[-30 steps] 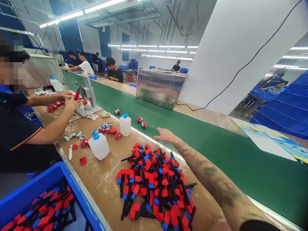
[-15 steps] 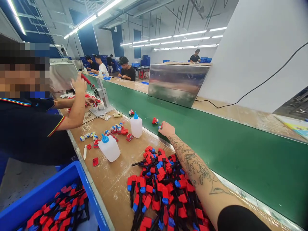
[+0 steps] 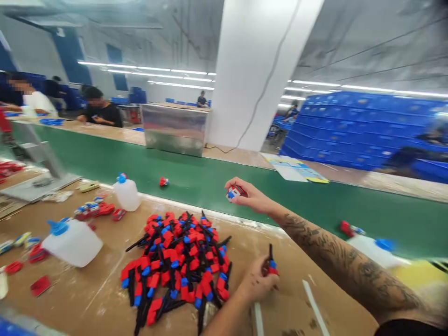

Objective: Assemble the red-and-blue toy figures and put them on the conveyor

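Observation:
My right hand [image 3: 247,193], on a tattooed arm, is raised over the green belt. Its fingers are closed around a small red, white and blue toy piece [image 3: 235,192]. Lower down, above the brown tabletop, my left hand [image 3: 259,280] grips a toy arm piece [image 3: 272,267] in red and blue, with a black rod pointing up. Left of that hand lies a heap of similar red, blue and black toy arm pieces [image 3: 175,261]. On the belt sits another small red toy piece [image 3: 164,181].
Two white bottles with blue caps, one of them a squeeze bottle [image 3: 128,193], stand to the left among small red parts. A metal press stand [image 3: 45,163] is at far left. Another bottle [image 3: 371,249] is at right. Beyond the belt are a metal box [image 3: 175,130] and co-workers.
The view has swung to the right. My right hand has lifted a small toy piece off the belt and moved back. My left hand has come into view holding a toy arm piece.

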{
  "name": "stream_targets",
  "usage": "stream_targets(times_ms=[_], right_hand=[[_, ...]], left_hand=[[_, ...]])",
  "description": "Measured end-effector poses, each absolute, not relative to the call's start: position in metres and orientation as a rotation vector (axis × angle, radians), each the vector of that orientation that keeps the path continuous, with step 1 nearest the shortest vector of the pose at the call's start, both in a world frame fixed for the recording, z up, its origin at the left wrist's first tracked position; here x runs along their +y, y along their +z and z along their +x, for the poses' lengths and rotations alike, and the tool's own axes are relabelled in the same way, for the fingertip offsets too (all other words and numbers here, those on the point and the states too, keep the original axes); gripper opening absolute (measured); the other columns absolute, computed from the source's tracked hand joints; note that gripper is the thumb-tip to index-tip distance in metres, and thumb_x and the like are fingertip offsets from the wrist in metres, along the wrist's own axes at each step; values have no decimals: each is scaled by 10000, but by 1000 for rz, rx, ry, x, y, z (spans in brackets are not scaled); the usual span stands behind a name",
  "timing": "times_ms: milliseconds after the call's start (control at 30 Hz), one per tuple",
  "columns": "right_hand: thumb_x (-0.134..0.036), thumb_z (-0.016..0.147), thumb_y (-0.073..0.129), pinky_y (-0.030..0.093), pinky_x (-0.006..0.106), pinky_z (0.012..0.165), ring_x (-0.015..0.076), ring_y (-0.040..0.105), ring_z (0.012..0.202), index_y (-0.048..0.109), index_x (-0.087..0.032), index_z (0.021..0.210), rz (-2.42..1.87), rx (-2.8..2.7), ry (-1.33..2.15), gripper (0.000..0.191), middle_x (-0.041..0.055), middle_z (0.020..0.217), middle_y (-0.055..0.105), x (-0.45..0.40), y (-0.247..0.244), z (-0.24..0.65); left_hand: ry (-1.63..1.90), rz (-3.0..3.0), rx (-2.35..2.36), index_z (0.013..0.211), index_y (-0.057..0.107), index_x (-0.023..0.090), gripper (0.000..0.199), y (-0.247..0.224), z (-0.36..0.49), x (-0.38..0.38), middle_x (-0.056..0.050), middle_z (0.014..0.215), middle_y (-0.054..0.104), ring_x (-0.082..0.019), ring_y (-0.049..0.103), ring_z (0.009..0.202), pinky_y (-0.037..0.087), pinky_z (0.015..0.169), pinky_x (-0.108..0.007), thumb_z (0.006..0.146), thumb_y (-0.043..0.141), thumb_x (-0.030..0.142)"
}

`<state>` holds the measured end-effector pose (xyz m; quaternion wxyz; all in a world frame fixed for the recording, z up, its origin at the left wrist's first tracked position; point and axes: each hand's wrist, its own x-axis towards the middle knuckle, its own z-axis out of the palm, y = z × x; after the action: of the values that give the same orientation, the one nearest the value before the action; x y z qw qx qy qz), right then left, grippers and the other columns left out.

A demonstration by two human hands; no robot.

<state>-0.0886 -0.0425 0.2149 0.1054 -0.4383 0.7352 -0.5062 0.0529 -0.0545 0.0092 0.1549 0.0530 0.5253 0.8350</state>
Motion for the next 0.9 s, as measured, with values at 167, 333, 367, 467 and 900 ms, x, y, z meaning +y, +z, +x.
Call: stream_targets(times_ms=[167, 333, 367, 467, 900], right_hand=[[-205, 691, 772, 443, 266, 609, 169, 584, 768, 534, -260, 1255, -849, 1840, -2264, 615, 32, 1006, 631, 73, 194, -13], [-216, 641, 805, 431, 206, 573, 133, 593, 773, 661, -214, 1033, -282, 1487, -2830, 418, 23, 943, 682, 145, 102, 22], [-253, 648, 802, 445, 198, 573, 128, 600, 761, 671, -213, 992, -181, 1368, -2877, 371, 15, 909, 689, 153, 82, 27], [-361, 662, 779, 515, 211, 622, 130, 630, 725, 671, -218, 891, -7, 1093, -2928, 290, -7, 822, 696, 167, 34, 33], [-236, 669, 824, 582, 242, 730, 143, 679, 743, 686, -134, 997, -115, 973, -2716, 370, 59, 924, 718, 178, 9, 23]], left_hand=[[2397, 244, 1606, 975, 671, 174, 433, 9, 53, -58, -33, 875, 691, -192, 647, 840, 507, 851, -319, 594, 831, 302], [2355, 233, 1685, 1108, 674, 168, 576, 9, 50, -59, -72, 981, 717, -207, 673, 941, 502, 888, -304, 603, 883, 348], [2336, 236, 1714, 1121, 680, 163, 582, 12, 52, -59, -74, 977, 720, -208, 674, 935, 505, 880, -302, 612, 886, 355], [2222, 394, 1871, 1185, 677, 169, 542, 30, 69, -64, -85, 1029, 718, -218, 677, 955, 519, 885, -316, 706, 847, 356], [229, 1907, 2427, 1349, 590, 285, 569, 122, 141, -77, -116, 1318, 608, -244, 536, 1264, 530, 1007, -412, 909, 370, -1]])
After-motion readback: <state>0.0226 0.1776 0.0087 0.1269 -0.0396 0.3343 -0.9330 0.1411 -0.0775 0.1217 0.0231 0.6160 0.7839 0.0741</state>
